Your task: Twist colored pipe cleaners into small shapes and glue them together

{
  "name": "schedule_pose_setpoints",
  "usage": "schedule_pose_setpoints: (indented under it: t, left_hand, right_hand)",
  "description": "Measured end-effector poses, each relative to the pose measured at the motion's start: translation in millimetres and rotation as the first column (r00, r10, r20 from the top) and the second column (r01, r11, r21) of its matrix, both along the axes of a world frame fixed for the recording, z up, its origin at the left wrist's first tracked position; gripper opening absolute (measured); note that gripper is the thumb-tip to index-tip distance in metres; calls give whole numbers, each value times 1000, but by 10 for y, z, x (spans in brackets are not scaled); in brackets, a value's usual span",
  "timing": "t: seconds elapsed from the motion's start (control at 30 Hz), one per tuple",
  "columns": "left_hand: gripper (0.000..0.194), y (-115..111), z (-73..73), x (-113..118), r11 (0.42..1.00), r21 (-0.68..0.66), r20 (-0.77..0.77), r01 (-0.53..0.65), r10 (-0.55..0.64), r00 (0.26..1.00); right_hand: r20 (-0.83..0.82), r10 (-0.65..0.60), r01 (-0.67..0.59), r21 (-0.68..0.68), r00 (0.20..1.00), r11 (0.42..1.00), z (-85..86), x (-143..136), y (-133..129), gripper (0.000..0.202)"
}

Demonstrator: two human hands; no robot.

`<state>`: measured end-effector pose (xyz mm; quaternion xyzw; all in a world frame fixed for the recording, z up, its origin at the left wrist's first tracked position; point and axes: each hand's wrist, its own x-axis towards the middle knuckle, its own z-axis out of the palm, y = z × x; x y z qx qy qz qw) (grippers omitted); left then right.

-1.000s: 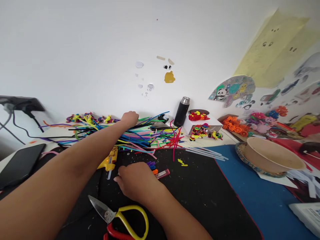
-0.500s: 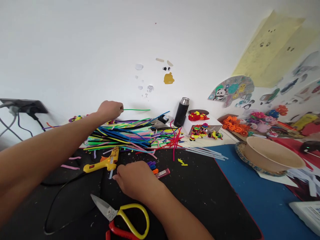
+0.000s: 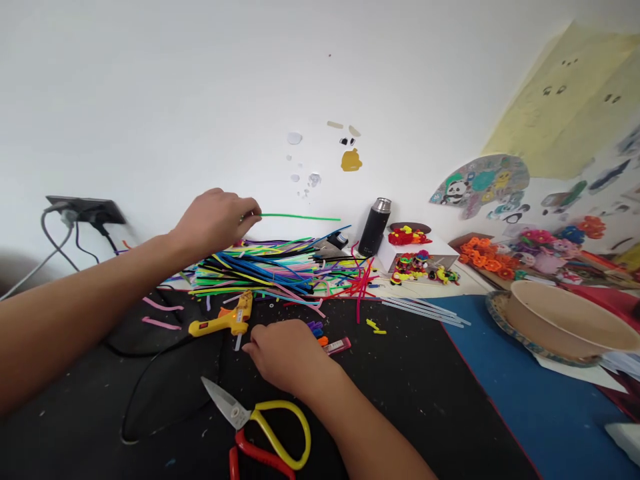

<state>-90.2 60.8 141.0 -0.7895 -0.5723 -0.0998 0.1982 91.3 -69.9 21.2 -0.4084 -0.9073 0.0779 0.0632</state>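
Note:
My left hand (image 3: 220, 213) is raised over the back of the desk, its fingers pinching a green pipe cleaner (image 3: 303, 217) that sticks out to the right. Below it lies a large pile of colourful pipe cleaners (image 3: 260, 270). My right hand (image 3: 287, 353) rests low over the black mat with its fingers curled in; what they hold, if anything, is hidden. Just left of those fingers lies a yellow glue gun (image 3: 220, 324) with a clear glue stick. Scissors (image 3: 260, 427) with one yellow and one red handle lie open in front of my right hand.
Behind the pile stands a black thermos (image 3: 375, 227), beside a white box (image 3: 440, 257) with small figures. Clear glue sticks (image 3: 425, 310) lie at the mat's edge. A beige bowl (image 3: 570, 317) sits on the right. The gun's cable (image 3: 133, 393) loops across the mat's left side.
My left hand has drawn the green pipe cleaner to the right and nearer to me. My right hand stays by the glue gun. The view has swung slightly left.

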Motion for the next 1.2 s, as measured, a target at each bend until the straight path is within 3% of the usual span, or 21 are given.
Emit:
schedule_pose_setpoints:
  t: [0.1, 0.17, 0.2, 0.27, 0.33, 0.5, 0.67, 0.87, 1.2]
  left_hand:
    - [49, -85, 87, -61, 986, 162, 203, -36, 3, 979]
    - [46, -74, 58, -95, 989, 139, 282, -46, 5, 959]
    - [43, -52, 11, -101, 997, 73, 264, -34, 13, 964]
    - [35, 7, -139, -91, 993, -116, 85, -1, 11, 996]
    - [31, 63, -332, -57, 969, -240, -86, 56, -79, 993]
    - [29, 107, -714, 38, 943, -296, -124, 150, -193, 973]
    - [28, 138, -854, 58, 930, -326, -149, 168, -227, 962]
    - [28, 139, -867, 60, 925, -336, -147, 177, -237, 960]
    - [40, 167, -623, 122, 937, -278, -71, 213, -241, 968]
  right_hand:
    - [-10, -3, 3, -1, 1000, 1000, 7, 7, -4, 32]
    - [-20, -2, 2, -3, 1000, 1000, 19, 11, -11, 31]
    - [-24, -2, 2, -5, 1000, 1000, 27, 12, -14, 30]
    - [-26, -5, 5, -8, 1000, 1000, 42, 13, -19, 30]
    - [-25, -6, 6, -5, 1000, 1000, 51, 14, -20, 30]
    - [-35, 5, -4, 22, 999, 1000, 23, 16, -11, 30]
    - [-52, 14, -13, 27, 999, 1000, -19, 20, -11, 31]
    - [-49, 15, -14, 24, 999, 1000, -31, 26, -4, 31]
    - [-41, 12, -12, 11, 999, 1000, -19, 15, -16, 31]
